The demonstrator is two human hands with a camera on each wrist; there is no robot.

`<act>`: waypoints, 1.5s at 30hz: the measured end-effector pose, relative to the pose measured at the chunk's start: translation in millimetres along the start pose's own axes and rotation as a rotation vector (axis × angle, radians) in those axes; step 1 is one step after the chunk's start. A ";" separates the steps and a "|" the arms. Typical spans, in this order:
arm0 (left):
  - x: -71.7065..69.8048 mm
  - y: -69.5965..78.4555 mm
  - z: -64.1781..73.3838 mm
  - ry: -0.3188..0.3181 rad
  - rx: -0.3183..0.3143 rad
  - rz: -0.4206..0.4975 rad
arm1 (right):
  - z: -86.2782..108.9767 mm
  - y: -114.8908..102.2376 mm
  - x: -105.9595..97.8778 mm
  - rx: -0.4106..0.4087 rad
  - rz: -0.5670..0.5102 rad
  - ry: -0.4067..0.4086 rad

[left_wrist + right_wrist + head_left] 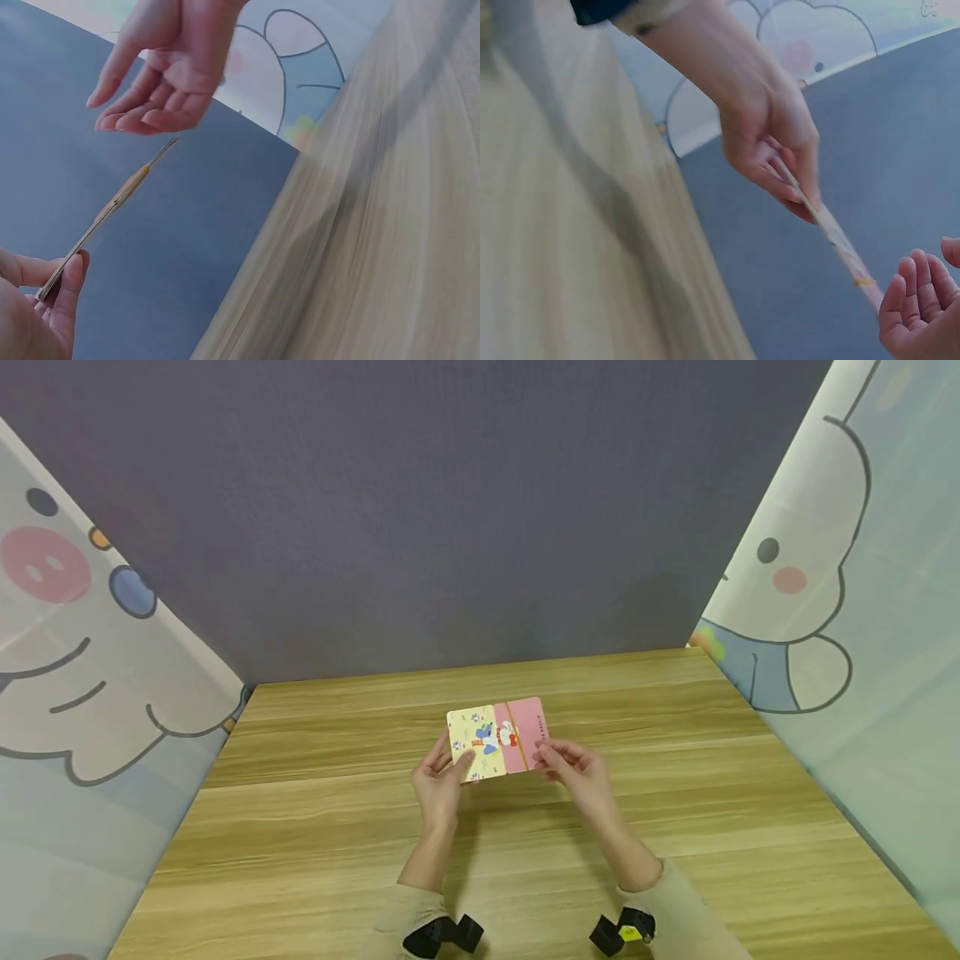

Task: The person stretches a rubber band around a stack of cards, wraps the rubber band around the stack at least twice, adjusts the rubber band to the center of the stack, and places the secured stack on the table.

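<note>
A small notebook [510,745], half yellow and half pink with cartoon animals, is held up over the table. An orange elastic band [517,735] runs across its pink half. My left hand [438,793] pinches the yellow end, thumb on the cover and fingers behind. At the pink end is my right hand [583,777], its fingers overlapping the lower corner in the head view. Seen edge-on in the left wrist view, the notebook [94,225] looks thin and layered. There the right hand [169,75] has relaxed fingers just beyond its far end, not gripping it.
The wooden table [315,827] spreads beneath both hands. Behind it stands a dark grey panel [465,527]. Cartoon-printed curtains hang on the left [97,693] and right [885,735]. Black wrist cameras are strapped over beige sleeves [690,902].
</note>
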State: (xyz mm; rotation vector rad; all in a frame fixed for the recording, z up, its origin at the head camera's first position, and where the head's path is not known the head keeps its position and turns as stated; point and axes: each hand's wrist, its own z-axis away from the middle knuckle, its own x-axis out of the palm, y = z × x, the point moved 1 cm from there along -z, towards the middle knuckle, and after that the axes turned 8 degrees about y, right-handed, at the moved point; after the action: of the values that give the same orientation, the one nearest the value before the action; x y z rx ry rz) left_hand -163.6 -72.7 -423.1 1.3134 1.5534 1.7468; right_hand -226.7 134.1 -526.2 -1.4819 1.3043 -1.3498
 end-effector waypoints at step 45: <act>-0.9 -12.1 -3.5 -0.022 0.072 0.069 | 54.7 -94.6 61.3 0.413 0.013 0.007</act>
State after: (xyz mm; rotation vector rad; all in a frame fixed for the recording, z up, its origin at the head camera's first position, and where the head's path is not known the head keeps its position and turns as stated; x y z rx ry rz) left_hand -169.3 -72.0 -434.4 1.4321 1.5901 1.7255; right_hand -158.4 89.0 -431.3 -1.1820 0.9619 -1.5079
